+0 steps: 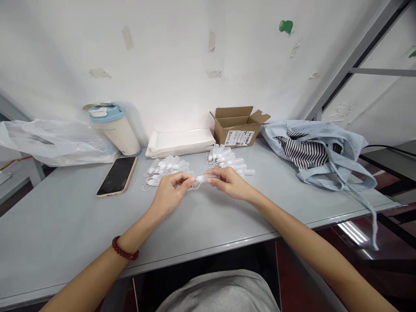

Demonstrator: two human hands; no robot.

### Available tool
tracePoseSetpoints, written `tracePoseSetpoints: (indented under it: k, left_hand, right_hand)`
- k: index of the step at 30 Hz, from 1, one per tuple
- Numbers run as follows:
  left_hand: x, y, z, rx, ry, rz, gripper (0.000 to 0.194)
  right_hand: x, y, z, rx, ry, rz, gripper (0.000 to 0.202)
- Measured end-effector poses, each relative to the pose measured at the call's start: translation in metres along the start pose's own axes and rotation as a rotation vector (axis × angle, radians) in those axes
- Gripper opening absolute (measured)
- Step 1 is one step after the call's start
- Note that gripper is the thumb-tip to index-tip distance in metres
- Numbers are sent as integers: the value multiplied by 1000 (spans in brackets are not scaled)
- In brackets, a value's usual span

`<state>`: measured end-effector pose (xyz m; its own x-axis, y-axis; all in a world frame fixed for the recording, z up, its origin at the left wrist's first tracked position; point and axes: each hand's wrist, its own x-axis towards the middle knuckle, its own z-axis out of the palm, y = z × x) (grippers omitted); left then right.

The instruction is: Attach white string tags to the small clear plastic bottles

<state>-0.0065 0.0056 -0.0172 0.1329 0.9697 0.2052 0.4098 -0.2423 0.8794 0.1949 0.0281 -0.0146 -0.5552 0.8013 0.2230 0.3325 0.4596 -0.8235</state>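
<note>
Between my two hands, above the grey table, is a small translucent plastic bottle (200, 178) with a white cap and a thin white loop hanging from it. The fingers of my left hand (170, 190) are pinched at its cap end. My right hand (230, 184) grips the clear body between thumb and fingers, which partly hide it. Behind my left hand lies a pile of similar capped bottles (169, 163) with loops. Another group of such bottles (224, 155) lies just beyond my right hand.
A phone (117, 175), a tumbler (115, 130) and a plastic bag (52, 143) are on the left. White trays (182, 141) lie stacked against the wall, beside an open cardboard box (235, 130). A light blue cloth bag (318, 151) lies right, its strap over the table edge.
</note>
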Motion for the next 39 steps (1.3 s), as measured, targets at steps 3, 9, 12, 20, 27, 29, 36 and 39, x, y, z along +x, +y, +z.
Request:
tracePoseSetpoints:
  k: [3, 9, 12, 20, 27, 29, 36, 39]
  left_hand:
    - [0, 1, -1, -5, 9, 0, 25]
    - [4, 1, -7, -81, 25, 5, 31]
    - [6, -2, -11, -158, 56, -25, 33]
    - [7, 0, -6, -62, 27, -7, 29]
    - [2, -4, 2, 44, 36, 18, 31]
    - [1, -5, 2, 61, 33, 27, 31]
    - [0, -4, 3, 55, 13, 8, 30]
    - [1, -3, 3, 35, 11, -6, 31]
  right_hand:
    - [0, -2, 0, -4, 6, -10, 27]
    - [2, -3, -1, 5, 49, -24, 30]
    - [3, -2, -2, 3, 60, -22, 30]
    - [3, -1, -2, -40, 58, -43, 28]
    - [2, 0, 2, -82, 41, -48, 24]
    - [2, 1, 3, -74, 35, -46, 24]
    - [2, 0, 4, -60, 29, -32, 24]
    - [3, 0, 4, -63, 29, -30, 25]
